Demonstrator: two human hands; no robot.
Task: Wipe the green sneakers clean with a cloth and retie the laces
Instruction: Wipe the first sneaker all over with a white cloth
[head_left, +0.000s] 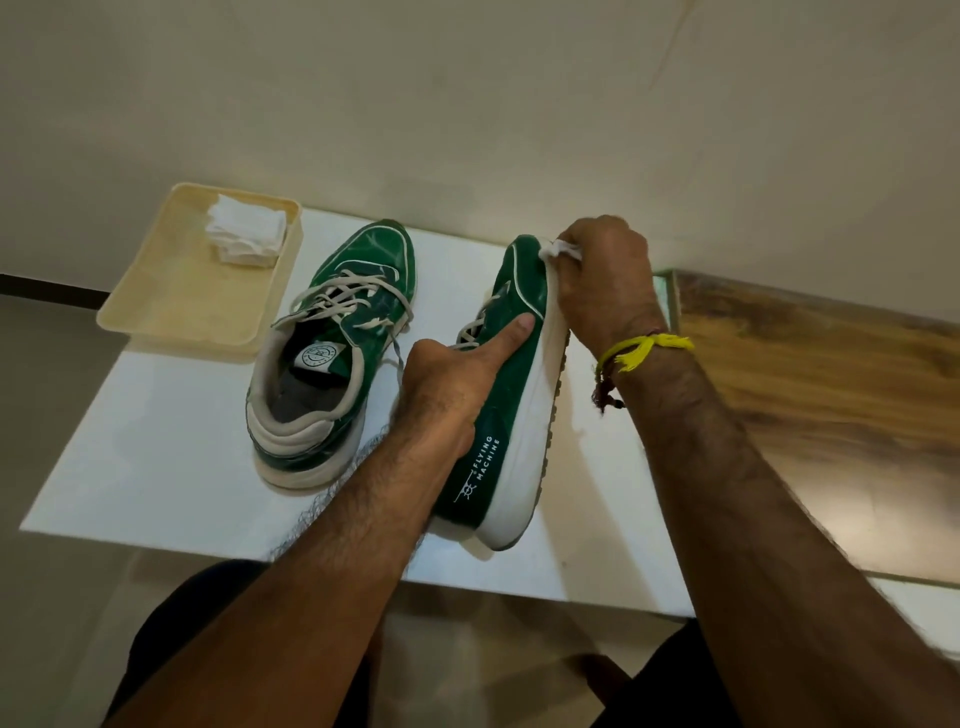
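green sneaker (511, 395) lies tilted on its side on the desk (156, 457); left hand (441, 395) grips it, right hand (605, 280) fingers pinch the cloth (558, 250) at its toe.

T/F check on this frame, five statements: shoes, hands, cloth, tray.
1. The right hand grips a white cloth at the toe of the tilted sneaker. True.
2. The left hand rests flat on the table. False: it holds the tilted sneaker, thumb pressed on its green side.
3. The other sneaker stands upright on its sole, laces loose. True.
4. The tray holds a brush. False: it holds folded white cloths.
5. Both sneakers lie in the tray. False: both are on the table beside it.
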